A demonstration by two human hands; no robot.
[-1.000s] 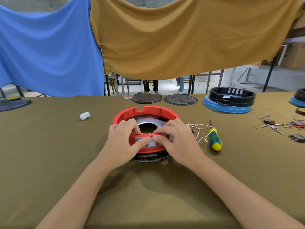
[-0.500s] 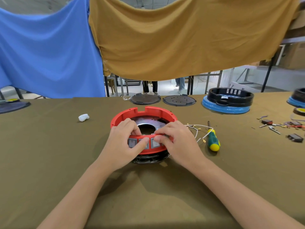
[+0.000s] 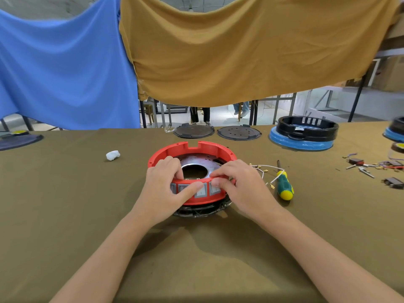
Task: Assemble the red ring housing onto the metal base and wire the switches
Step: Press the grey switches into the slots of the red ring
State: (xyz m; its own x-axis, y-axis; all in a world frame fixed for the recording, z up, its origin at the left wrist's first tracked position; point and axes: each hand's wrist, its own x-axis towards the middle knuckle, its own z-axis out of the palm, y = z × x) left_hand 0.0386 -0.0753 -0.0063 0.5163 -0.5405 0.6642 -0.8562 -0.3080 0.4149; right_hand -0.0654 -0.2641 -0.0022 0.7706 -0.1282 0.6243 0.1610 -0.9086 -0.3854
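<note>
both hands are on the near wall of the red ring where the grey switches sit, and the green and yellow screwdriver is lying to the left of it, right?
Nearly. The head view shows the screwdriver lying to the right of the red ring, beside the white wires. The left hand and right hand are indeed on its near wall at the grey switches.

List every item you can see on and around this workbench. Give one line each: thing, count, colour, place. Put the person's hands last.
red ring housing: one, red, table centre, over the metal base
metal base: one, silver, inside the housing
switches: a row, grey, housing's near wall
wires: a bunch, white, right of housing
screwdriver: one, green and yellow, right of wires
white lump: one, left of housing
dark discs: two, far edge
black ring: one, on a blue disc, far right
small parts: scattered, right edge
cloths: blue and mustard, hanging behind
left hand: gripping housing
right hand: gripping housing
</note>
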